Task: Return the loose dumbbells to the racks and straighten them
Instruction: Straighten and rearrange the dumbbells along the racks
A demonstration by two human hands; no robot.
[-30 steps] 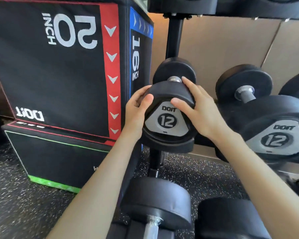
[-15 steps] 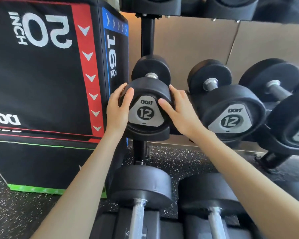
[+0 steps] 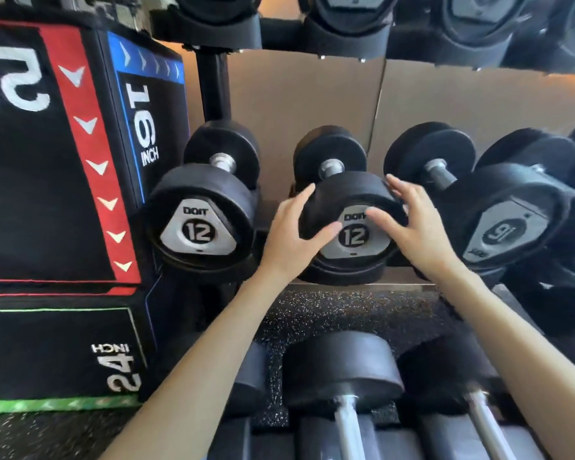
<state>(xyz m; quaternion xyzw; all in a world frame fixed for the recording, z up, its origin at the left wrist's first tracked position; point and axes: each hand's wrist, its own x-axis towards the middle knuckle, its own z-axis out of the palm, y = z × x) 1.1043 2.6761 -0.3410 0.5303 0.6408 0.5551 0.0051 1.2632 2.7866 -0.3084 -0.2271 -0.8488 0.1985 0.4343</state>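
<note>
Three black dumbbells lie side by side on the rack's middle shelf. The leftmost 12 dumbbell (image 3: 200, 227) sits with its label upright and nothing touching it. My left hand (image 3: 292, 237) and my right hand (image 3: 415, 227) clasp the front head of the second 12 dumbbell (image 3: 354, 239) from either side. Fingers reach over its rim and both thumbs lie on its face. To the right, a 16 dumbbell (image 3: 505, 230) rests with its label turned sideways.
A black plyo box (image 3: 47, 161) stands tight against the rack's left upright (image 3: 213, 88). More dumbbells fill the top shelf (image 3: 346, 21) and the lower shelf (image 3: 342, 370). Speckled rubber floor (image 3: 346, 310) shows under the middle shelf.
Both hands have let go of the leftmost 12 dumbbell and moved right onto the second 12 dumbbell. The view has shifted right and drawn closer.
</note>
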